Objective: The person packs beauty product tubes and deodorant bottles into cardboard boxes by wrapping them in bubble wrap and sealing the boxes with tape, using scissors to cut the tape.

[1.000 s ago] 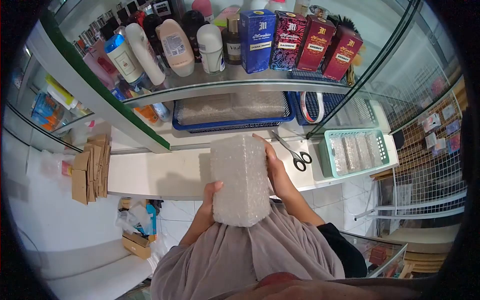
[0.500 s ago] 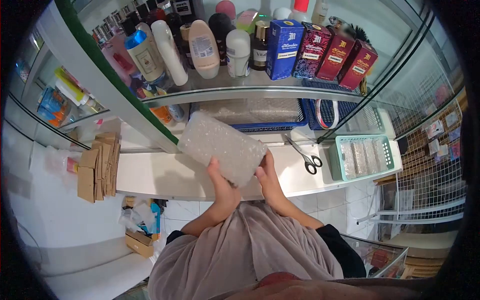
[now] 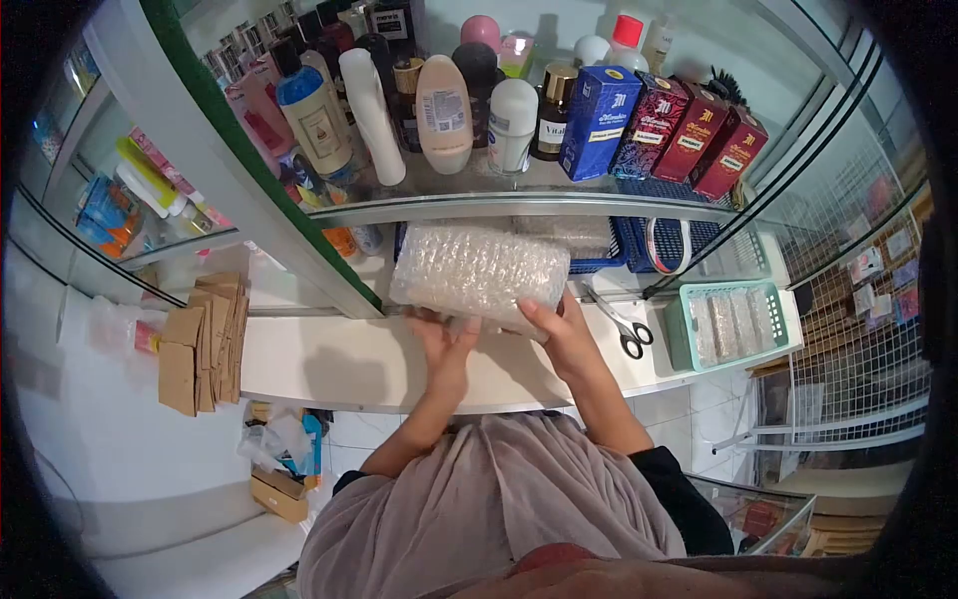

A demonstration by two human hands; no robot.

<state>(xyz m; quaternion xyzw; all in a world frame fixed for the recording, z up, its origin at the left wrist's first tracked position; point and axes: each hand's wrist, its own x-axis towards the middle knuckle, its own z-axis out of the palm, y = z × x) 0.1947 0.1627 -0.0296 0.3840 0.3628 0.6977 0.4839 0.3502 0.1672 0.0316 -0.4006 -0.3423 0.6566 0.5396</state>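
Note:
A bubble-wrapped package (image 3: 481, 268) is held up over the white counter (image 3: 329, 359), in front of the lower shelf. My left hand (image 3: 444, 349) supports its lower left edge, with the fingertips partly hidden beneath it. At the lower right corner, my right hand (image 3: 564, 334) grips the package with the thumb on its front face. Scissors with black handles (image 3: 631, 334) lie on the counter to the right of my right hand.
Bottles and boxes, including a blue box (image 3: 601, 122), stand on the glass shelf above. A green basket (image 3: 681, 329) of wrapped items sits at the right. Folded cardboard (image 3: 185, 359) stands left. A blue basket (image 3: 624, 240) lies behind the package.
The package has been turned so its long side lies more level, with its bubbled face showing. My right hand has shifted right and my left hand has moved under the lower edge.

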